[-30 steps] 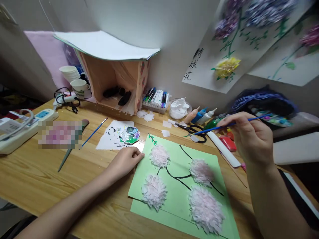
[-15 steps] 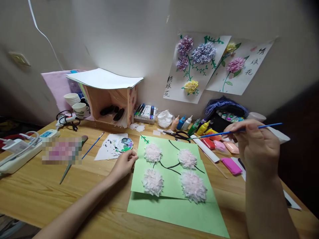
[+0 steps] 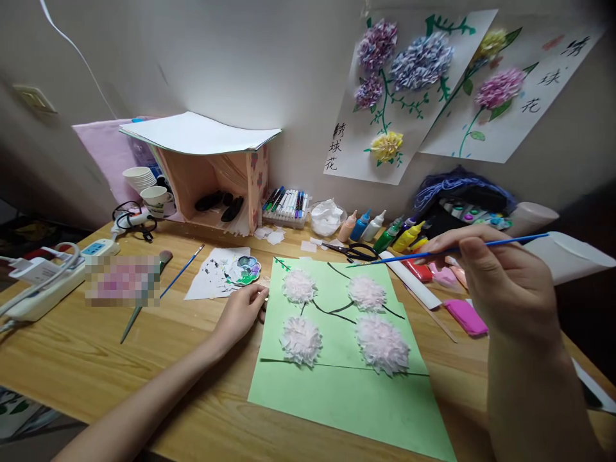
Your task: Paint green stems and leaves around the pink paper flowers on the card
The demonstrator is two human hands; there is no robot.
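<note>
A green sheet (image 3: pixel 346 398) lies on the wooden desk (image 3: pixel 96 359) with several pale pink tissue flowers (image 3: pixel 301 340) and black painted stems on it. My left hand (image 3: pixel 240 311) rests at the sheet's left edge, fingers curled against the paper. My right hand (image 3: pixel 500 282) is raised to the right of the sheet and pinches a thin blue paintbrush (image 3: pixel 433 252), whose tip points left above black scissors (image 3: pixel 353 251). A small flower-shaped paint palette (image 3: pixel 244 269) sits on a stained white paper just beyond my left hand.
At the back stand a wooden box (image 3: pixel 216 186) under white sheets, a marker set (image 3: pixel 286 206), paint bottles (image 3: pixel 380 232) and paper cups (image 3: pixel 144 183). A power strip (image 3: pixel 52 276), a second brush (image 3: pixel 180 273) and clay pieces (image 3: pixel 464 316) lie around. Flower pictures (image 3: pixel 409 83) hang on the wall.
The camera has tilted up and back, so more of the wall shows. My left hand stays at the sheet's edge; my right hand keeps the brush raised, nearly still.
</note>
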